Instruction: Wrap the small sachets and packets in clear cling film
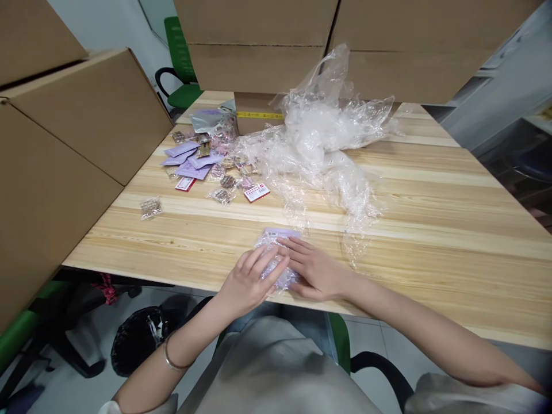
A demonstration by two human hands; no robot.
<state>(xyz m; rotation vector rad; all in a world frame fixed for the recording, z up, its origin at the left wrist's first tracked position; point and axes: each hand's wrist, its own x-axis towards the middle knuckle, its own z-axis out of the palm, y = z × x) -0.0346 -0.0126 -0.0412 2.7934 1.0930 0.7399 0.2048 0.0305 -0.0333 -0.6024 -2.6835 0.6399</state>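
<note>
A light purple packet point(282, 279) wrapped in clear plastic lies near the table's front edge, with a small barcode at its far end. My left hand point(248, 280) rests on its left side, fingers apart and slightly bent over the plastic. From the right, my right hand point(318, 270) lies flat across the packet with its fingers stretched out. Part of the packet is hidden beneath both hands. Just beyond it, a big heap of crumpled clear plastic bags point(310, 132) spreads over the table.
Purple packets point(192, 167), small wrapped brown pieces point(222, 196) and red-edged white cards point(257, 192) lie at the back left. One wrapped piece point(150, 208) sits apart. Cardboard boxes point(73, 144) stand left and behind the wooden table point(431, 247). A black-lined bin point(135, 339) is below.
</note>
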